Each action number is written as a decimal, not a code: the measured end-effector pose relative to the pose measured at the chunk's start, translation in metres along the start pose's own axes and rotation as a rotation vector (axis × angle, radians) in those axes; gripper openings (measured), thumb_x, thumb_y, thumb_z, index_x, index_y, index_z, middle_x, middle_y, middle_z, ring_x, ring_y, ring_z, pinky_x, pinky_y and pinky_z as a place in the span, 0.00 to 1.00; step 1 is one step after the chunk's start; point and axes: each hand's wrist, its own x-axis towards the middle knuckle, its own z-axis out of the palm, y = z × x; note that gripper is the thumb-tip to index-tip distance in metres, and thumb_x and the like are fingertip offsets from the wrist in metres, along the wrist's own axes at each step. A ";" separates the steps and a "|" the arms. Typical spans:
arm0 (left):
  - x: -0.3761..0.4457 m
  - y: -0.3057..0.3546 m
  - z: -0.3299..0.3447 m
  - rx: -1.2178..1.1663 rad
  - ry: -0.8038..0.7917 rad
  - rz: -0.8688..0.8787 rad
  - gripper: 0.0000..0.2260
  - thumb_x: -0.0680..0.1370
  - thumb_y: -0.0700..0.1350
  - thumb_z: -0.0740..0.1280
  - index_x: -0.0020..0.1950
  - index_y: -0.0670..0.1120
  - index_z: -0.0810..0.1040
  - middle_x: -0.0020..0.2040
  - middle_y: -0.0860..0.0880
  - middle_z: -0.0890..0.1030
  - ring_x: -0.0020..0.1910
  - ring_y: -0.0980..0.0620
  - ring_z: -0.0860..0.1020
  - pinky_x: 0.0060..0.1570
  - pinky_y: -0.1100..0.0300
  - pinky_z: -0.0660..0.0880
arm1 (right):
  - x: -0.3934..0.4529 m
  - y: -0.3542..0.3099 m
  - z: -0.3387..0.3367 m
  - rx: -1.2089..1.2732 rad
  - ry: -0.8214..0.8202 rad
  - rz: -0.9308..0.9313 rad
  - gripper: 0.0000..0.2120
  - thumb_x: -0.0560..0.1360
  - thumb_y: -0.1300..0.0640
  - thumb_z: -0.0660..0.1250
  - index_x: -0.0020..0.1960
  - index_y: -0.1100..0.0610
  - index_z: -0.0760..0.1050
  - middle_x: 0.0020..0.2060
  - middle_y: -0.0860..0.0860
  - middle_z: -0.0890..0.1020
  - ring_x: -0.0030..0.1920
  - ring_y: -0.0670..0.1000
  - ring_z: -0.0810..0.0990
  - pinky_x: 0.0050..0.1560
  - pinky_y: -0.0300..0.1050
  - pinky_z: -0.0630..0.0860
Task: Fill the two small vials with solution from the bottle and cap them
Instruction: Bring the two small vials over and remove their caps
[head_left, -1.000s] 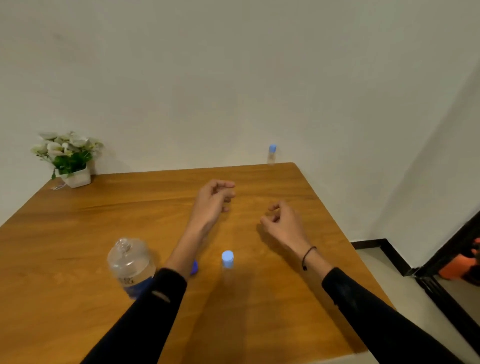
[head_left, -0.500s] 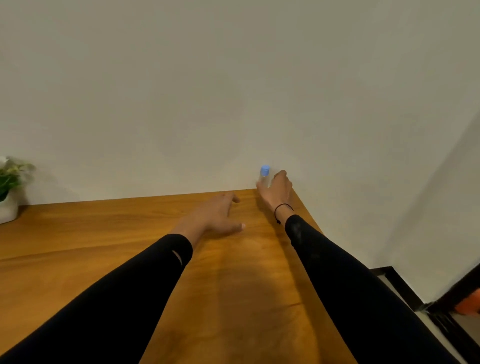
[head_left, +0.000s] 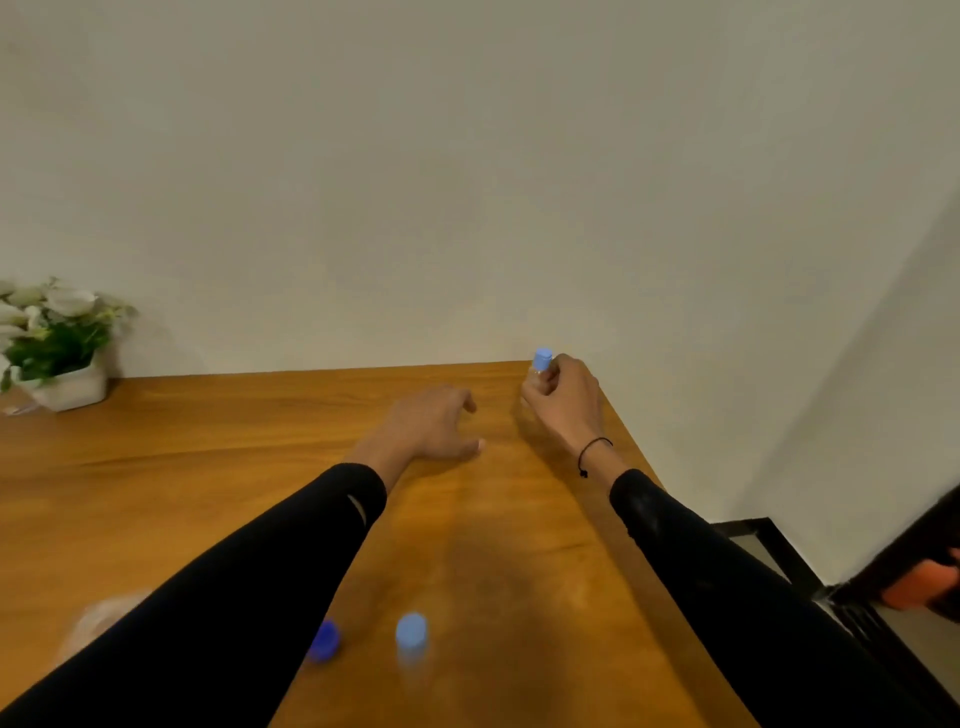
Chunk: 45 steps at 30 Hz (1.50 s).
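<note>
My right hand (head_left: 563, 397) is closed around a small clear vial with a light blue cap (head_left: 542, 360) at the far right corner of the wooden table (head_left: 208, 467). My left hand (head_left: 434, 423) rests palm down on the table to its left, fingers apart, holding nothing. A second vial with a light blue cap (head_left: 412, 635) stands near the front, between my arms. A dark blue bottle cap (head_left: 324, 640) lies just left of it, partly hidden by my left sleeve. The clear bottle (head_left: 101, 618) shows only as a blur behind my left arm.
A white pot of white flowers (head_left: 54, 345) stands at the table's far left against the wall. The table's right edge drops to a floor with a dark skirting, and an orange object (head_left: 919, 584) sits at the far right.
My right hand has closed on the far vial and drawn it slightly nearer. The view has tilted down, so the near vial and dark blue cap show again.
</note>
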 end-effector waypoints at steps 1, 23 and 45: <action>-0.014 0.004 -0.005 -0.093 0.076 -0.010 0.25 0.78 0.60 0.73 0.72 0.51 0.77 0.71 0.49 0.79 0.67 0.47 0.79 0.64 0.49 0.78 | -0.024 -0.005 -0.010 0.023 -0.020 -0.020 0.08 0.78 0.52 0.69 0.48 0.56 0.74 0.38 0.52 0.80 0.36 0.53 0.76 0.35 0.47 0.71; -0.344 0.050 0.043 -0.635 0.508 -0.186 0.04 0.81 0.49 0.72 0.54 0.51 0.84 0.40 0.58 0.82 0.34 0.61 0.79 0.41 0.56 0.80 | -0.333 -0.055 -0.060 -0.052 -0.221 -0.137 0.08 0.77 0.49 0.72 0.49 0.50 0.75 0.42 0.45 0.82 0.40 0.47 0.80 0.40 0.50 0.81; -0.379 0.027 0.116 -0.668 0.458 -0.135 0.11 0.78 0.45 0.74 0.60 0.52 0.82 0.50 0.57 0.85 0.42 0.58 0.82 0.41 0.58 0.81 | -0.393 -0.100 -0.040 0.278 -0.404 -0.132 0.16 0.72 0.52 0.82 0.56 0.52 0.81 0.43 0.45 0.86 0.44 0.42 0.85 0.44 0.35 0.81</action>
